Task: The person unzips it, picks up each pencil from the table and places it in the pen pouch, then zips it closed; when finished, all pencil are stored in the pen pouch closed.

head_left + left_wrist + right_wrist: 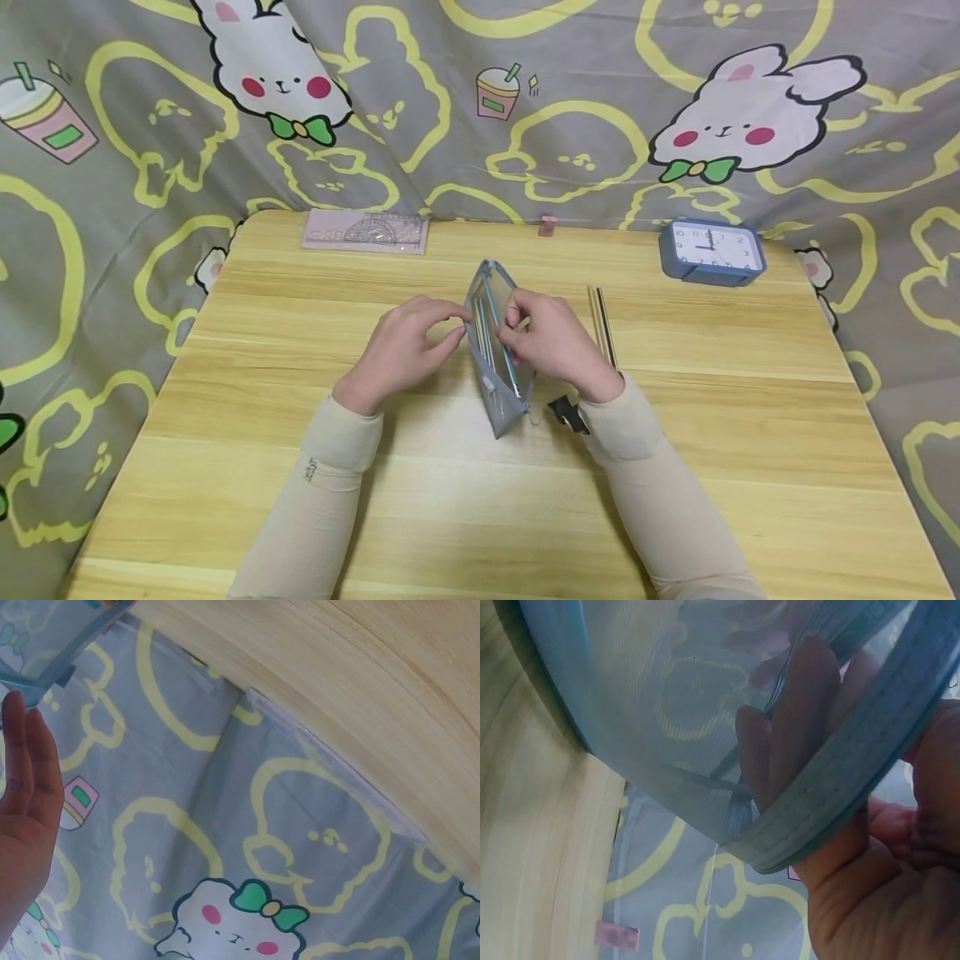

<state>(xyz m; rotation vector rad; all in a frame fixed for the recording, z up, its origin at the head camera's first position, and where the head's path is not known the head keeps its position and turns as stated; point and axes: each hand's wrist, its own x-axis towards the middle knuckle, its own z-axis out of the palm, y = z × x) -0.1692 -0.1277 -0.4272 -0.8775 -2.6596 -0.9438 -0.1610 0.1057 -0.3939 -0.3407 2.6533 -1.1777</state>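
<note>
A grey-blue mesh zip pouch (498,408) stands upright on the table with its mouth spread. Several slim sticks (482,333), perhaps pencils, lie inside it. My left hand (408,346) touches the left rim with its fingertips, thumb held apart. In the left wrist view, the left hand's fingers (30,765) are straight beside the pouch corner. At the opposite rim, my right hand (551,333) grips the pouch with bent fingers and thumb. Through the mesh in the right wrist view, the right fingers (806,705) show behind the pouch's edge band (840,795).
Slim gold and black sticks (602,321) lie right of the pouch. Near my right wrist is a small black object (568,414), kind unclear. At the back are a ruler set with a protractor (365,232), a small pink piece (547,226) and a blue clock (712,252). A patterned curtain (465,167) borders the table.
</note>
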